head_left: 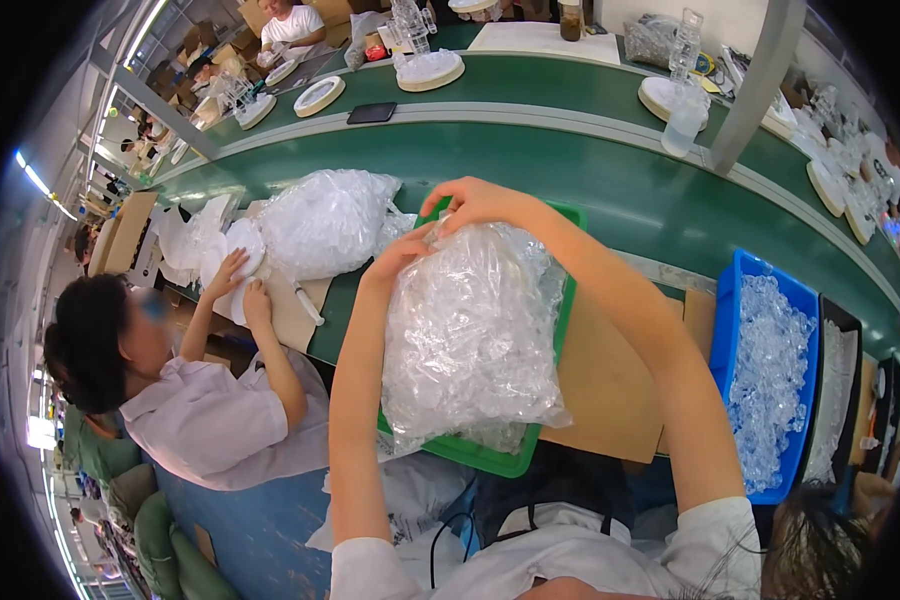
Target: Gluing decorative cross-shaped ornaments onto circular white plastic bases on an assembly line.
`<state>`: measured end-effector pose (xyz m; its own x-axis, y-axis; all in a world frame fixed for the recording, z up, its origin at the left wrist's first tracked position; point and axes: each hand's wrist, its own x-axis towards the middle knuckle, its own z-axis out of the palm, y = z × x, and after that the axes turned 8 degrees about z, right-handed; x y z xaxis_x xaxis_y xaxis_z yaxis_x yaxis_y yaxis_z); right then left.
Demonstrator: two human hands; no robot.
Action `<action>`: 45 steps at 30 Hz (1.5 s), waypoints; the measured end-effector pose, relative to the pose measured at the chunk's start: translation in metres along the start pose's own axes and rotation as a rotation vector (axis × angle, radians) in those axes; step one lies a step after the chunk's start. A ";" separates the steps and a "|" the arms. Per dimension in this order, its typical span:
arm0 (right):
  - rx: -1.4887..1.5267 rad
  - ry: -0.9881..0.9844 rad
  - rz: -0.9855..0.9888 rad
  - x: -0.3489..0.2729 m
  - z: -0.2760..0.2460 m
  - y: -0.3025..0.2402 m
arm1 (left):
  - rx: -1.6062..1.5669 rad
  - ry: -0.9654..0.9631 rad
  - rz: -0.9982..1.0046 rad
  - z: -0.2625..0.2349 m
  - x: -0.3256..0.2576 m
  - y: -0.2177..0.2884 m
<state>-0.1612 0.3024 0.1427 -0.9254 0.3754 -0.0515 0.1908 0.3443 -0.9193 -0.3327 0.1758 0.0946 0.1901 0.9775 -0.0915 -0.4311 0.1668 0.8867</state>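
A full clear plastic bag [475, 335] of small transparent pieces lies over a green crate [510, 462], hiding most of it. Both my arms reach round the bag to its far end. My left hand [404, 250] grips the bag's far left corner with bent fingers. Just right of it, my right hand [473, 203] is curled over the gathered far edge of the same bag, its thumb and fingertips close together. The pieces inside are blurred by the crinkled film, so I cannot tell their exact kind.
A blue crate [770, 375] of clear pieces stands at the right, past a cardboard sheet [610, 385]. Another full plastic bag [322, 222] lies at the left, where a co-worker [210, 400] handles a white disc [245, 245]. Beyond runs a green conveyor [570, 85] under a metal post [760, 85].
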 end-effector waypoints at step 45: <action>0.146 0.321 -0.002 -0.085 0.026 0.018 | 0.647 0.704 0.403 0.115 -0.197 -0.048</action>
<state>-0.0877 0.2541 0.1205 -0.7711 0.6344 0.0544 0.1187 0.2272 -0.9666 -0.2481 -0.0393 0.1221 -0.5112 0.8343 0.2065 0.2472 -0.0875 0.9650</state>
